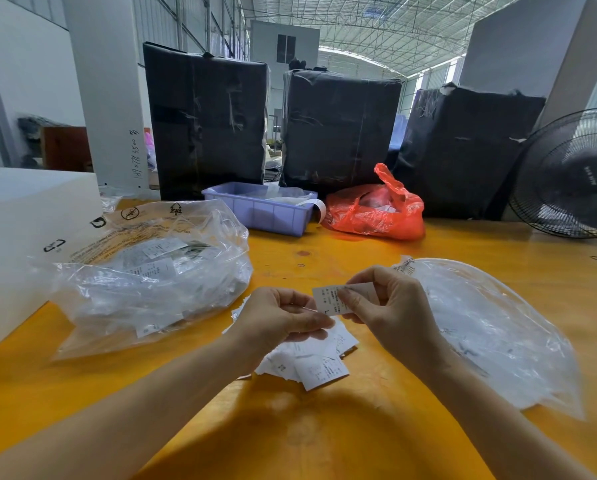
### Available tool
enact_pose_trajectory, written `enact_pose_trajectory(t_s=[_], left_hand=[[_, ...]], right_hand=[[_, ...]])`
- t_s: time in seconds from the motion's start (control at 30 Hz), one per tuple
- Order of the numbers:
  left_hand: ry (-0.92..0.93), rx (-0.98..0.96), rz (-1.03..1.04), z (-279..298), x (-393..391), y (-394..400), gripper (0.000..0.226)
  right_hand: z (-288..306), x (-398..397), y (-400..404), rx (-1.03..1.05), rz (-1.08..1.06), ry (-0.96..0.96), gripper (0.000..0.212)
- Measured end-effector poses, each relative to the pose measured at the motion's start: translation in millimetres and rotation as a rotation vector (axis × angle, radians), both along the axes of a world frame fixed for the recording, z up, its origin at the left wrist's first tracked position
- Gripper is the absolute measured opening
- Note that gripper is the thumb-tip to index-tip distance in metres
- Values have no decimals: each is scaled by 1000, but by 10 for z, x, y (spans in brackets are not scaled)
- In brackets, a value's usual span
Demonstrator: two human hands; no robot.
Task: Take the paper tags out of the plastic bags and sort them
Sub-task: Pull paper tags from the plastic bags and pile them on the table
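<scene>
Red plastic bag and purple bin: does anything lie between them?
Head view: a white paper strip hangs over the purple bin edge toward the red plastic bag.

Table (428, 244): smooth yellow-orange wood, slight sheen. Left bag (144, 271) and right bag (491, 327): clear glossy crinkled plastic. Tags (311, 362): matt white paper. Far bin (266, 211): matt lilac plastic. Red bag (376, 209): shiny thin plastic.

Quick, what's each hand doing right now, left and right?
Left hand: fingers curled, pinching the lower corner of the paper tag.
Right hand: pinching the same tag from its right side.
</scene>
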State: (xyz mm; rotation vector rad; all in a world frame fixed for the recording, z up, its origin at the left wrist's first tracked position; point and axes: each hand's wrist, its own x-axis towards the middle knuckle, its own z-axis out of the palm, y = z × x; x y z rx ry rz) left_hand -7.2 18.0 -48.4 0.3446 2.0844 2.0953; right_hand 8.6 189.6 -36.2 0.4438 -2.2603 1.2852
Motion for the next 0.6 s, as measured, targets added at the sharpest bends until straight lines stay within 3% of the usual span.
enact_pose_trajectory(t_s=[0.23,0.43,0.6], left_hand=[[83,-57,42,-23,-4,-4,24],[156,-145,26,-23,1,-4,20],[171,-173,-9,8,-23,-26,11]], right_hand=[[12,9,-6,55,29,-115,23],[66,-5,45,101,112,-308,6],[112,3,120,130,178,-461,14]])
